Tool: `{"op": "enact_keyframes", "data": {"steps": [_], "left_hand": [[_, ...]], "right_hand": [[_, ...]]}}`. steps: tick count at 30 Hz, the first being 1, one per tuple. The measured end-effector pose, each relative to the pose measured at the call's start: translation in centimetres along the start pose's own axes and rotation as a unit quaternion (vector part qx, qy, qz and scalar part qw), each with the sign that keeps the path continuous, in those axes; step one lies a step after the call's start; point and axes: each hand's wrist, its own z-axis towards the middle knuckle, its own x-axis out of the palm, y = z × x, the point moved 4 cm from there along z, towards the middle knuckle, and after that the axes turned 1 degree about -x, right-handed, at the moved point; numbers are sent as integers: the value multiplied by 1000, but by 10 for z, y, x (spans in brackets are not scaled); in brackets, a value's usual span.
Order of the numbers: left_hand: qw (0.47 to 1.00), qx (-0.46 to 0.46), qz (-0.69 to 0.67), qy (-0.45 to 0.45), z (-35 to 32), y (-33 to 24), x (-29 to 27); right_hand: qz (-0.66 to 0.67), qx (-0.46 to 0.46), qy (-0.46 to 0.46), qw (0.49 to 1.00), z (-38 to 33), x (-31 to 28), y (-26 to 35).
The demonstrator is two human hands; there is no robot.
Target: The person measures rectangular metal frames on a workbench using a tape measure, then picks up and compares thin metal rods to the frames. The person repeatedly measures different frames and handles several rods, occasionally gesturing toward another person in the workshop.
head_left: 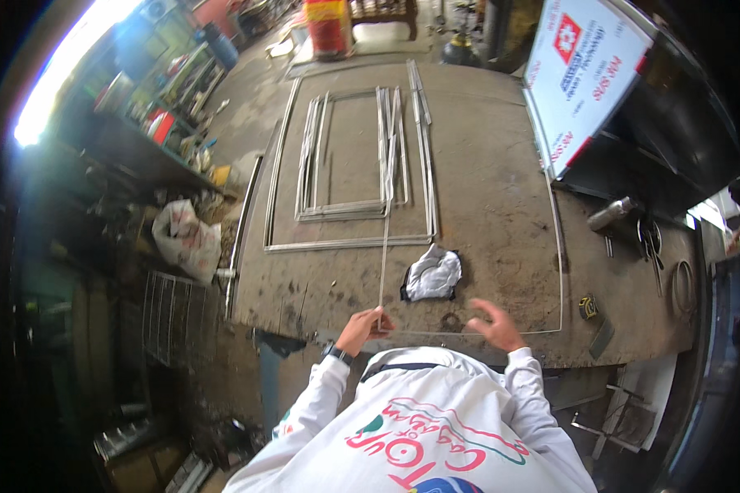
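Near the table's front edge, my left hand (pixel 367 328) is closed on the near left corner of a thin metal rod frame (pixel 561 271). From that corner one rod runs away from me, and another runs right along the table edge. Over this near rod is my right hand (pixel 499 330), its fingers apart and nothing visibly held. I cannot tell whether it touches the rod. Beyond my hands, a crumpled white and black glove or cloth (pixel 434 274) lies inside the frame. Nested rectangular metal frames (pixel 349 244) lie flat on the worn table (pixel 485 197), farther left.
A panel covered in printed film (pixel 584 82) stands at the far right. A metal cylinder (pixel 611 214), tape measure (pixel 587 306) and wire coil (pixel 682 286) lie on the right side. A white sack (pixel 187 238) and wire rack (pixel 171 316) are left of the table.
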Motion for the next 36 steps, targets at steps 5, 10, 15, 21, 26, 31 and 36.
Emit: {"op": "enact_keyframes", "data": {"steps": [5,10,15,21,26,31,36], "left_hand": [[995,-5,49,84,-6,-24,15],[991,-12,72,111,15,-30,-10],[975,146,81,-150,121,-60,-106],[729,187,407,-517,221,-196,-218],[704,73,495,-504,269,-255,-238],[767,146,466,-416,278,-262,-278],[749,50,546,-372,281,-290,-280]], "right_hand": [[-48,-12,152,987,7,90,58],[-44,31,96,994,2,101,53],[-85,24,43,995,0,115,69],[-93,-34,-32,995,30,110,135],[-110,-117,-78,984,65,117,196],[-96,-154,-94,979,107,109,233],[-38,-203,-140,968,151,95,257]]}}
